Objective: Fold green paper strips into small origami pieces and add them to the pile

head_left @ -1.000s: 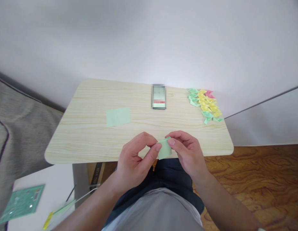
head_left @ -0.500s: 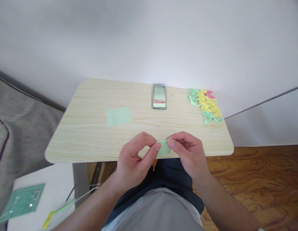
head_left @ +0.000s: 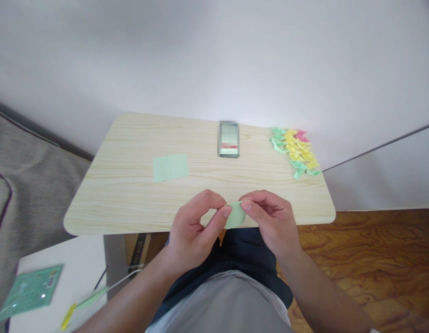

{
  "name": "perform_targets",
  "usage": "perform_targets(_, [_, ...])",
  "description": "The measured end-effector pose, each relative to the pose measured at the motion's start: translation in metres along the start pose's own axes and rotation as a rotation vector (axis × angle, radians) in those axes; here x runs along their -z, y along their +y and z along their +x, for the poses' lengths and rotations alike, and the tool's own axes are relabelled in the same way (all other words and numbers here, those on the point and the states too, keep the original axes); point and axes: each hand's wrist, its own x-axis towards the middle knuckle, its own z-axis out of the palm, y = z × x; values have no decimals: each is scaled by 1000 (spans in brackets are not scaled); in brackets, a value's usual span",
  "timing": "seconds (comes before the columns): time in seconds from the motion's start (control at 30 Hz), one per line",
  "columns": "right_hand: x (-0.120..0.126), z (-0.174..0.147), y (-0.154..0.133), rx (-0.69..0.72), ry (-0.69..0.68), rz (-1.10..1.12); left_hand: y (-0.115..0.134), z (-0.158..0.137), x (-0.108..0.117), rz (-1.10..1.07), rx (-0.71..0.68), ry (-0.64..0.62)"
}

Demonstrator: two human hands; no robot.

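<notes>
A small piece of light green paper [head_left: 235, 216] is held up between my two hands at the table's front edge. My left hand [head_left: 197, 226] pinches its upper left corner between thumb and forefinger. On the other side, my right hand [head_left: 272, 219] grips the upper right corner the same way. The paper bends a little below the fingers; its rear face is hidden. Farther left on the table lies a flat green paper sheet [head_left: 170, 168]. Folded paper shapes [head_left: 296, 150] in green, yellow and pink are grouped at the right.
A phone [head_left: 229, 138], its screen blurred, lies near the back edge of the wooden table [head_left: 107, 185]. Lower left, a white surface [head_left: 79, 259] bears a green plastic packet [head_left: 32, 291] and a yellow-and-green item [head_left: 69, 317]. A wall rises behind the table.
The top edge of the held paper looks flatter, and slightly more of the paper shows below my fingers. Both hands keep their pinch almost in place.
</notes>
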Motion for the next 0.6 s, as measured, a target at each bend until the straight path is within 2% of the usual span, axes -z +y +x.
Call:
perform_targets(0.13, [3, -1, -4, 22, -48, -106, -2, 0, 2, 3, 39, -25])
perform_targets(0.23, [3, 0, -4, 51, -64, -107, -3, 1, 4, -17, 76, -53])
perform_targets(0.43, [3, 2, -3, 6, -121, -91, -2, 3, 4, -55, 131, -69])
perform_targets(0.6, [5, 2, -4, 61, -132, -151, -4, 5, 4, -144, 187, -77])
